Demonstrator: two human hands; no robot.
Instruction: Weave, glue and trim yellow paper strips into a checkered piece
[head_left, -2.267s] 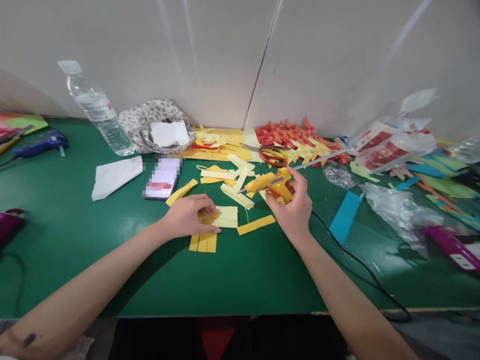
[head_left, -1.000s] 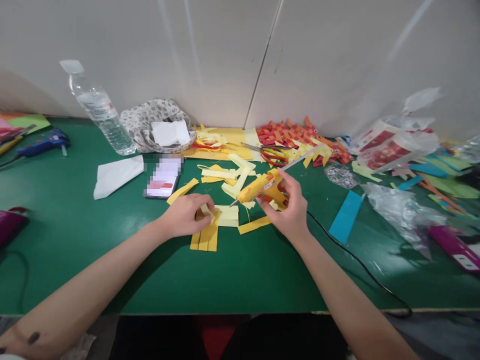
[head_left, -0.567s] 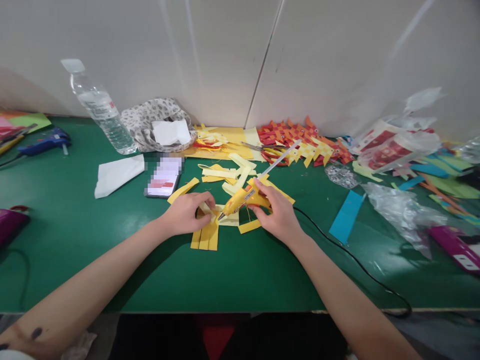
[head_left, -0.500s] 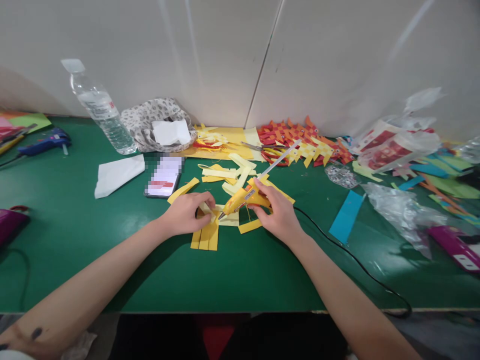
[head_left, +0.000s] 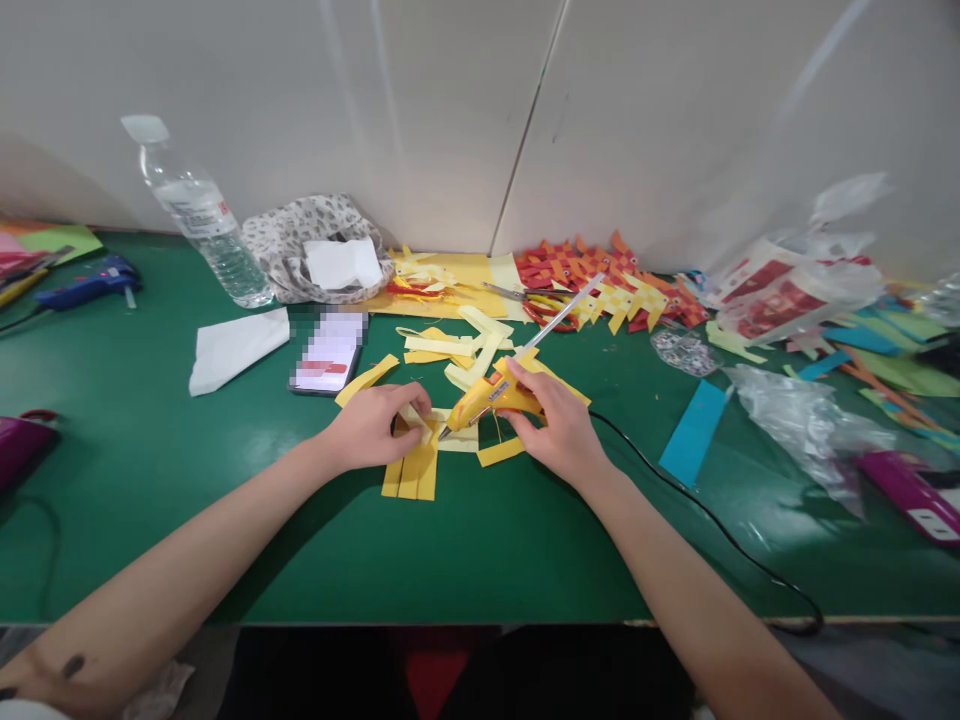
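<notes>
My right hand [head_left: 559, 435] grips a yellow hot glue gun [head_left: 495, 392], tilted so its nozzle points down-left at a woven piece of yellow paper strips [head_left: 420, 462] on the green table [head_left: 187, 520]. A clear glue stick pokes out of the gun's back toward the upper right. My left hand [head_left: 371, 430] rests on the woven piece, fingers curled, pinching up the end of a pale strip right beside the nozzle. The gun's black cord [head_left: 712, 520] trails off to the right table edge.
Loose yellow strips [head_left: 450, 350], a phone [head_left: 328, 352], white paper [head_left: 232, 348], a water bottle [head_left: 196, 225] and a patterned pouch [head_left: 319, 250] lie behind. Scissors [head_left: 532, 300] and red-orange woven pieces [head_left: 600, 275] sit at the back; plastic bags [head_left: 795, 420] and blue paper [head_left: 694, 430] at right; a blue glue gun [head_left: 86, 285] far left.
My right hand picked the glue gun up from beside the loose strips and swung it left, bringing the nozzle down to the woven piece. My left hand lifted a strip end.
</notes>
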